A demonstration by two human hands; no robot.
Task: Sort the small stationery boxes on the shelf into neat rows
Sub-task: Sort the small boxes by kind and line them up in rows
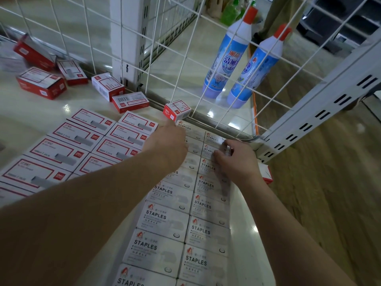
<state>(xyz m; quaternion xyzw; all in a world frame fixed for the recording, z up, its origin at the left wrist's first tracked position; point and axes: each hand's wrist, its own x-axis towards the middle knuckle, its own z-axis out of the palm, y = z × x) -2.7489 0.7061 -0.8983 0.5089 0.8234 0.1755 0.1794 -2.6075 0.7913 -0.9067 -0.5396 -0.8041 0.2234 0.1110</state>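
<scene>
White STAPLES boxes (162, 220) run in two tidy columns from the bottom centre of the frame up toward the wire grid (185, 65), long sides touching. Your right hand (239, 162) rests on the far end of the right column, fingers curled over a box there; whether it grips or only presses, you cannot tell. Your left hand (167, 145) reaches further up, one finger stretched out to touch the small red-and-white box (177, 110), which sits tilted against the grid's foot just above the left column's far end. That box lies straight ahead of your left fingertip, so the left hand is nearer. Red-framed boxes (82, 141) lie in rows left of centre. Loose red boxes (41, 82) lie scattered at upper left, with bare shelf (31, 114) around them.
</scene>
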